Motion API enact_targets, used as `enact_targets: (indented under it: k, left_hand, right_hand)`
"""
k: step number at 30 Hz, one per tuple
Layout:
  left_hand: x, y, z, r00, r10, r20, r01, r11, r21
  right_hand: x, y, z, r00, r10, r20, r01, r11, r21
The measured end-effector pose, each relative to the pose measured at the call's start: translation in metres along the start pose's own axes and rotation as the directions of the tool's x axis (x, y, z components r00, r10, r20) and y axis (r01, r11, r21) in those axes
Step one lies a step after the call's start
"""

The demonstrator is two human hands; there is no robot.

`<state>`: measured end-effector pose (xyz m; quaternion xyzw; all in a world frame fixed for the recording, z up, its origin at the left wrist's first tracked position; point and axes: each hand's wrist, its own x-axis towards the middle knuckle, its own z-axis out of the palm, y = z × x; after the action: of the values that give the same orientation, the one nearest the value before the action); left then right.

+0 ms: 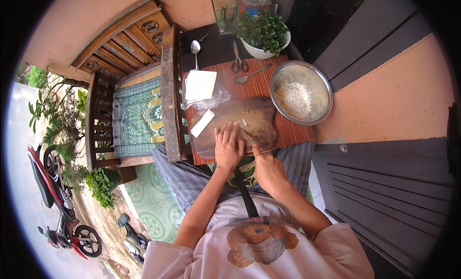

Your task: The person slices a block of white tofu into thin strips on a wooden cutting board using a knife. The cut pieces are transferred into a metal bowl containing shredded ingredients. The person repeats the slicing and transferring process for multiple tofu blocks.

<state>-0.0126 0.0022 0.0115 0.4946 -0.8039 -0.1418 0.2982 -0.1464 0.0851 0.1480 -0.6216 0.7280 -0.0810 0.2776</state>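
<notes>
A knife point(246, 134) is in my right hand point(270, 171), its blade slanting over the dark wooden cutting board point(230, 108) with the index finger stretched along it. My left hand point(229, 146) presses flat on the board just left of the blade. A small white edge shows at its fingertips; most of that white strip is hidden under the fingers. One thin white sliver point(244, 122) lies beyond the blade. To the left, a wider white strip point(202, 123) rests across the board's edge. A metal bowl point(326, 88) to the right holds a heap of fine white shreds point(293, 99).
Past the board are a stack of white sheets point(201, 85) on clear plastic point(221, 93), two spoons point(248, 76) point(195, 48) and scissors point(238, 63). A white pot point(259, 52) of leafy plants stands behind. A wooden bench point(171, 99) borders the left, a wall point(389, 95) the right.
</notes>
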Motion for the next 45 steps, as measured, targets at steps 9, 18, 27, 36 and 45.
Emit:
enact_targets:
  k: [9,18,27,36,45]
  left_hand:
    - [0.000,-0.002,0.000,1.000,0.014,-0.012,-0.014,1.000,0.005]
    - [0.001,0.000,0.000,1.000,0.026,-0.014,-0.026,0.999,0.031]
    - [0.000,0.000,0.000,1.000,0.009,0.000,-0.009,1.000,0.025]
    - [0.001,0.000,0.000,1.000,0.010,-0.003,-0.010,1.000,0.019]
    - [0.001,-0.002,0.000,1.000,0.013,-0.024,-0.013,1.000,-0.023]
  right_hand:
    - [0.013,0.025,0.023,0.990,-0.011,-0.141,0.029,0.992,0.124]
    - [0.017,0.019,0.018,0.997,-0.018,-0.079,0.022,0.999,0.049]
    - [0.024,-0.001,0.007,0.999,-0.010,-0.031,0.009,1.000,-0.022]
    - [0.019,-0.013,-0.016,0.994,0.003,0.110,-0.002,1.000,-0.007]
    - [0.003,0.013,0.015,0.999,-0.005,-0.053,0.007,0.999,0.047]
